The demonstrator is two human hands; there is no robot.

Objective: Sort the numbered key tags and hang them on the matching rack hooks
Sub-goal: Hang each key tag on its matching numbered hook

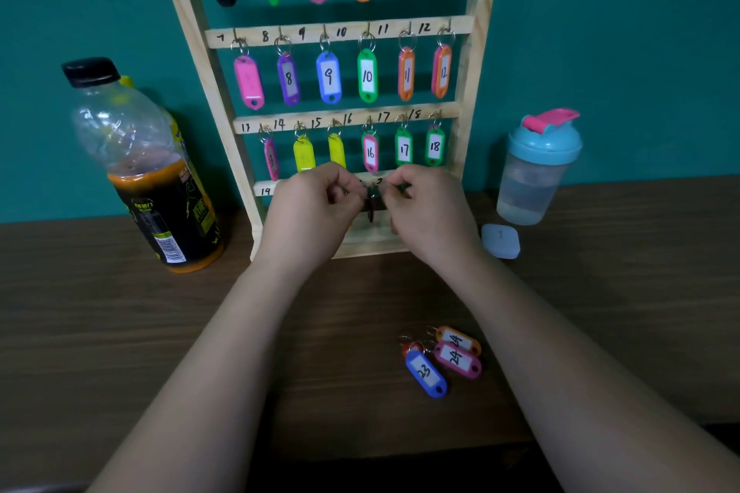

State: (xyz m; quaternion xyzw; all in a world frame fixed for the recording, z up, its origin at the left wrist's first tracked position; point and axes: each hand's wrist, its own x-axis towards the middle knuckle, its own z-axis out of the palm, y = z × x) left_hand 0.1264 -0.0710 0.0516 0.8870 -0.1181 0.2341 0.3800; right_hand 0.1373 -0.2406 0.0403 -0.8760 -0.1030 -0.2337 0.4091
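Note:
A wooden key rack (466, 64) leans against the teal wall, with numbered rails and coloured tags hanging on rows 1 to 18. Both my hands are raised at the bottom rail, which starts at number 19. My left hand (310, 208) and my right hand (426, 210) pinch together around a dark tag (372, 206) hanging between them near the rail's middle. The hooks behind my hands are hidden. On the table lie a blue tag marked 23 (426, 372), a pink tag marked 24 (458, 358) and an orange tag marked 24 (458, 339).
A large bottle with a black cap (148, 172) stands left of the rack. A clear shaker with a teal and pink lid (534, 168) stands to the right, with a small pale blue square object (500, 241) in front of it. The table (120, 332) is dark wood.

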